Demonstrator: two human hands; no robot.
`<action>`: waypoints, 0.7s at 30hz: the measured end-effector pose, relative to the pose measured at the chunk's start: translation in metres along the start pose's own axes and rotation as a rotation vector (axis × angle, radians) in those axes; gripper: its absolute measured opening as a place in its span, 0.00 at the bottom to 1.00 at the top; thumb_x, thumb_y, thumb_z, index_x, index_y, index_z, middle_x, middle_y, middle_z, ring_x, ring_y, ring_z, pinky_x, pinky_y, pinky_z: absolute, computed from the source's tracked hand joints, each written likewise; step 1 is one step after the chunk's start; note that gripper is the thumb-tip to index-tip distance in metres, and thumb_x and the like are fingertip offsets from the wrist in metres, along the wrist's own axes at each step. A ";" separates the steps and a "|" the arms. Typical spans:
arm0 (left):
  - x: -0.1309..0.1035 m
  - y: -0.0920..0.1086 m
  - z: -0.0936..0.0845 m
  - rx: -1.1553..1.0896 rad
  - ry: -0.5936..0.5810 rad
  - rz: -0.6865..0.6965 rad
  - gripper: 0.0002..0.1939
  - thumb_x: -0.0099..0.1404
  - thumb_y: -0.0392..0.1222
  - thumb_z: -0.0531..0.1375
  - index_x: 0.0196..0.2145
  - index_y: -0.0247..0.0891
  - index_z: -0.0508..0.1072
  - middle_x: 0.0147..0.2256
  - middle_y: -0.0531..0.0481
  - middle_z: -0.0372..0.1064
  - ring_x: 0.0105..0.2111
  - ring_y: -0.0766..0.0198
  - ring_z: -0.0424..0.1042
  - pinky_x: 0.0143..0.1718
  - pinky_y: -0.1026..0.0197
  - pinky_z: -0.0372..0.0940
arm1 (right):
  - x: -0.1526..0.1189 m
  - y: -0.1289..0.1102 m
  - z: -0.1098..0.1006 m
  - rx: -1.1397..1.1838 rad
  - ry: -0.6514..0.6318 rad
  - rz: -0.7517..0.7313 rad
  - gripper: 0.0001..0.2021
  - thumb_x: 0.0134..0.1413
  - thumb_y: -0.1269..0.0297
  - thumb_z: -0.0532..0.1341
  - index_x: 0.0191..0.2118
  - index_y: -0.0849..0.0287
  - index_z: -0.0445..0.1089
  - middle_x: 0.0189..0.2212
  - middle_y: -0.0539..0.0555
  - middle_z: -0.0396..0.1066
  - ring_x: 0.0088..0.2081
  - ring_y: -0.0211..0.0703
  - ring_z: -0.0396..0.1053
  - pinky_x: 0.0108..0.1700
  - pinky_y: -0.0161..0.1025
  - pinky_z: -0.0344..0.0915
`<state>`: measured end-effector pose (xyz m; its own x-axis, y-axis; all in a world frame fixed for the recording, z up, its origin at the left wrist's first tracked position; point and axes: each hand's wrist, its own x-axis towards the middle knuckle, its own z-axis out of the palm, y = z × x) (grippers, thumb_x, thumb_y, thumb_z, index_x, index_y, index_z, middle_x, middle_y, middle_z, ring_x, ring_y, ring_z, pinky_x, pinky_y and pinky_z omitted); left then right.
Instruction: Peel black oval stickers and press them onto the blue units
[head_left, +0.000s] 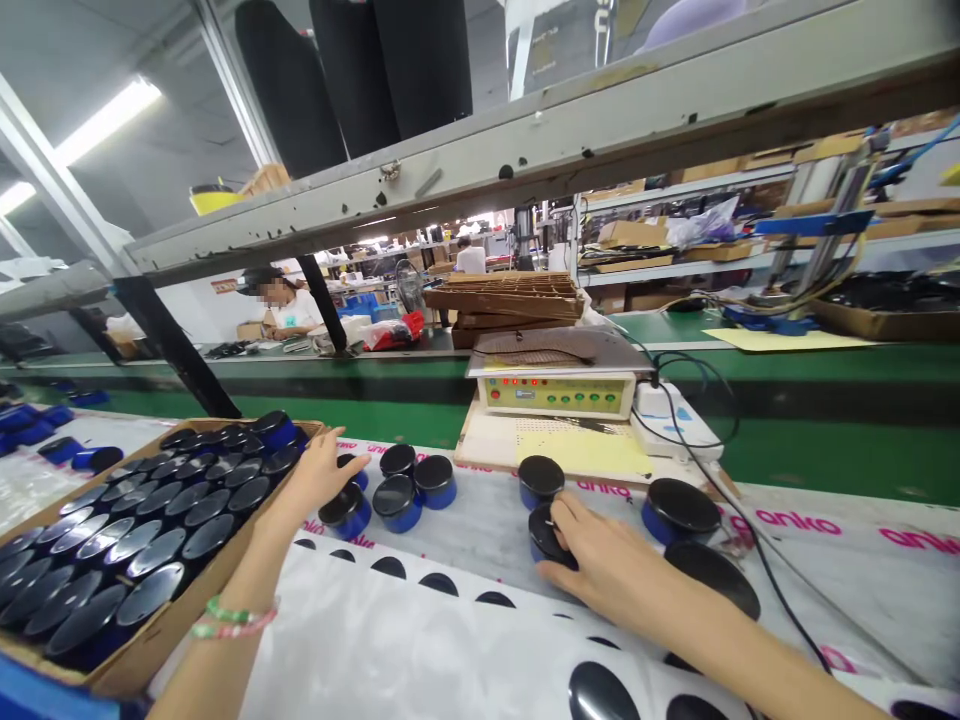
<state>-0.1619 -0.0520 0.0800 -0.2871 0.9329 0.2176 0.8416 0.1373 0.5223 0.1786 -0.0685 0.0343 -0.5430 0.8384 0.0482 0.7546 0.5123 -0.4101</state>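
Note:
My right hand has its thumb and fingers around a squat round blue part with a black top. Just behind it stands a similar part. My left hand, thumb and fingers apart, is over the right edge of a cardboard box and beside another part partly hidden behind the thumb. A loose group of these parts stands between my hands. Rows of the same parts fill the box. In front of me lies a white sheet bearing black discs.
Farther back, a control unit with lit red indicators sits on a board, beside a white power box with trailing cables. Larger round parts stand at right. A shelf beam crosses overhead. A person sits beyond the green belt.

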 end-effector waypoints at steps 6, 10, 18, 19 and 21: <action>-0.065 0.077 0.070 -0.235 -0.406 0.486 0.34 0.52 0.49 0.68 0.55 0.45 0.64 0.56 0.49 0.64 0.55 0.55 0.64 0.57 0.58 0.60 | -0.001 0.001 -0.015 0.116 0.037 -0.022 0.11 0.52 0.61 0.58 0.30 0.55 0.51 0.30 0.49 0.63 0.29 0.41 0.61 0.31 0.39 0.56; -0.093 0.113 0.095 -0.490 -0.479 0.568 0.42 0.51 0.44 0.70 0.60 0.46 0.56 0.57 0.48 0.63 0.55 0.55 0.65 0.57 0.55 0.62 | -0.007 -0.009 -0.032 0.200 0.060 -0.084 0.09 0.50 0.66 0.57 0.32 0.55 0.53 0.33 0.48 0.62 0.34 0.39 0.61 0.35 0.36 0.59; -0.103 0.117 0.084 -0.249 -0.080 0.746 0.47 0.50 0.31 0.68 0.61 0.48 0.46 0.54 0.46 0.65 0.52 0.52 0.66 0.51 0.49 0.67 | -0.015 -0.018 -0.041 0.625 0.169 -0.036 0.11 0.60 0.54 0.54 0.42 0.55 0.58 0.32 0.47 0.58 0.28 0.35 0.58 0.29 0.34 0.59; -0.106 0.117 0.083 -0.223 -0.062 0.775 0.47 0.51 0.31 0.67 0.61 0.49 0.45 0.54 0.46 0.65 0.51 0.52 0.67 0.50 0.49 0.68 | -0.016 -0.019 -0.040 0.636 0.190 -0.034 0.10 0.60 0.55 0.54 0.39 0.55 0.58 0.32 0.47 0.56 0.27 0.34 0.56 0.27 0.33 0.58; -0.112 0.119 0.084 -0.189 -0.052 0.803 0.47 0.53 0.31 0.66 0.62 0.48 0.44 0.54 0.45 0.65 0.51 0.52 0.66 0.51 0.49 0.67 | -0.016 -0.023 -0.037 0.634 0.238 -0.037 0.10 0.61 0.55 0.53 0.33 0.55 0.55 0.31 0.46 0.56 0.26 0.34 0.54 0.26 0.33 0.56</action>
<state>0.0083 -0.1120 0.0486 0.3945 0.7377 0.5479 0.6890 -0.6320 0.3548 0.1841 -0.0870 0.0763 -0.4136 0.8777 0.2423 0.3353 0.3942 -0.8557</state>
